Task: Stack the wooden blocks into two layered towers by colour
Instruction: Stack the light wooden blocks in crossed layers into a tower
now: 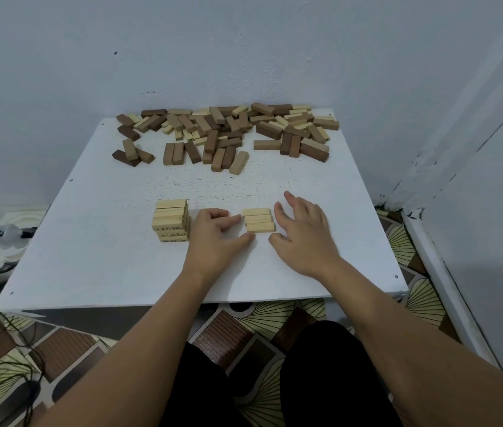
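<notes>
The small light tower near the table's front edge has dark marks like writing on its block sides, but they are too tiny to read.

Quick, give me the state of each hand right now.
Left hand: open, fingertips touching the left end of the row of three light blocks, no grip on them.
Right hand: open, fingers spread beside the row's right end, holding nothing.

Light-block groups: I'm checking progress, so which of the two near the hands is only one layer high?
The row of three light blocks between the hands; the light tower to its left stands several layers high.
</notes>
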### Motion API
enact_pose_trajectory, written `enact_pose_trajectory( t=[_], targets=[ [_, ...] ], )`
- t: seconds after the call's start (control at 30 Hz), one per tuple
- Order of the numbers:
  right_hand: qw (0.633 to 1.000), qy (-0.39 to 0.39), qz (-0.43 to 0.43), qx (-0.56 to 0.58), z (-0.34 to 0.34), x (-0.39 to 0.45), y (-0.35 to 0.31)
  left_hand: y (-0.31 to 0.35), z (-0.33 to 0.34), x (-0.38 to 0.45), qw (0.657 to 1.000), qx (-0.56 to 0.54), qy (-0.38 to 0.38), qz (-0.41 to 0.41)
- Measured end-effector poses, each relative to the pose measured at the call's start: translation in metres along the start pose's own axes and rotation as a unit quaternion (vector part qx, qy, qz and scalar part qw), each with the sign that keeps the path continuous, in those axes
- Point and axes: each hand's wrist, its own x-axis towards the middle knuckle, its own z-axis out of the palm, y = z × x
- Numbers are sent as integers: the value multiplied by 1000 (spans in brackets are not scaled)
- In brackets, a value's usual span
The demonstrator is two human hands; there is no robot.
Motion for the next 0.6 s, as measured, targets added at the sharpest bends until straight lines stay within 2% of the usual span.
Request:
enact_pose_trajectory(
  t=[0.6],
  targets=[
    [997, -21, -40, -55, 3, 1, -2, -4, 1, 8, 1000, 0, -8, 6]
  ],
)
